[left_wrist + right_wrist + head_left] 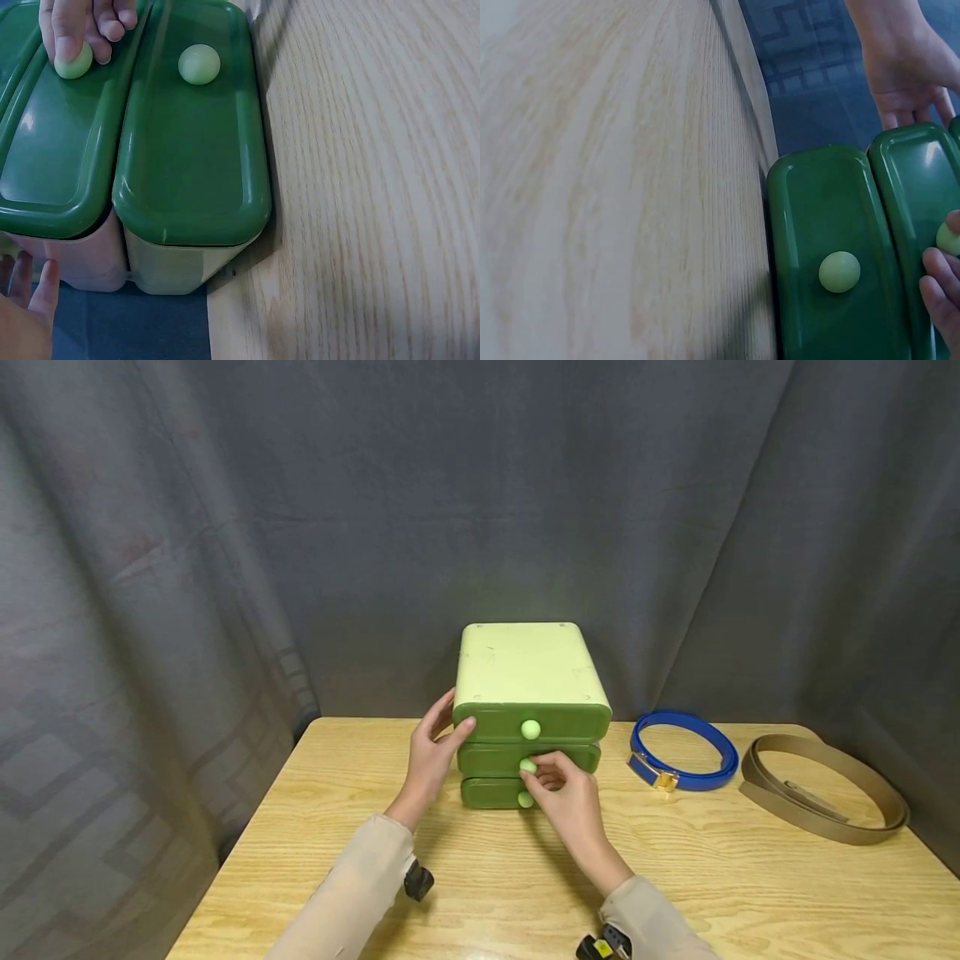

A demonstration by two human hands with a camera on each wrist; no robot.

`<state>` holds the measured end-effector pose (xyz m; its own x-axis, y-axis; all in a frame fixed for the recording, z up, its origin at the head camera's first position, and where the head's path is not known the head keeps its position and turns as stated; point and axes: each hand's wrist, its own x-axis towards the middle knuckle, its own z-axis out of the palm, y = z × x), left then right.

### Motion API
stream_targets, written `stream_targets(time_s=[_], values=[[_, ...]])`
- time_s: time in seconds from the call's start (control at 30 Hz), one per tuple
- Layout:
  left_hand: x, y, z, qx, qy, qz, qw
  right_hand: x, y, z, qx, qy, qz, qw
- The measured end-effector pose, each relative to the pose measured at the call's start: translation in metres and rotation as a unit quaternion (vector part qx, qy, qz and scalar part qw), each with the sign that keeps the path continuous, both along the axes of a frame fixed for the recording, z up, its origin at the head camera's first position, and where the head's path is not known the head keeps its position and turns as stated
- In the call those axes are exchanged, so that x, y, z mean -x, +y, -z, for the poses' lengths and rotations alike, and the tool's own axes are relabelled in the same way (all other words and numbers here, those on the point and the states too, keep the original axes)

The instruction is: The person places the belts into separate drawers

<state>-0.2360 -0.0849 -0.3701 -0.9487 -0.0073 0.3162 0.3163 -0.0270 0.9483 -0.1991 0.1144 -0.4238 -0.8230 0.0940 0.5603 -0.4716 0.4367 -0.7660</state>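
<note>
pale sleeves (341,893) sit nearest my camera; i see the left hand (431,758) spread against the drawer unit (528,664), the right hand (573,802) pinching its middle knob (528,766); wooden surface (495,902), grey curtain (487,510) behind.

Head view high, forward-down, wrist views close, tilted, sharing drawer fronts (187,142)

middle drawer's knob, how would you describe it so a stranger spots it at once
On the wooden table stands a pale-topped drawer unit with green fronts. On its middle drawer is a round, pale green knob. Unlike the upper knob and lower knob, it is pinched by the right hand.
</note>
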Motion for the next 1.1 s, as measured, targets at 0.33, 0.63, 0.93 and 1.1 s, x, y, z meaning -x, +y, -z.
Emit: stream_targets(time_s=[0.33, 0.63, 0.93, 1.1], values=[[0.015, -0.001, 0.019, -0.015, -0.005, 0.002, 0.9999, -0.014, 0.004, -0.002, -0.021, -0.015, -0.006, 0.9996], [0.015, -0.005, 0.018, 0.002, -0.021, 0.016, 0.9996, -0.030, 0.008, -0.002, -0.049, -0.021, -0.020, 0.9984], [0.017, -0.005, 0.019, -0.001, -0.024, 0.011, 0.9996, -0.050, 0.009, -0.005, -0.056, -0.028, -0.025, 0.9978], [0.018, -0.005, 0.019, -0.002, -0.038, 0.013, 0.9992, -0.063, 0.009, -0.007, -0.061, -0.028, -0.026, 0.9974]])
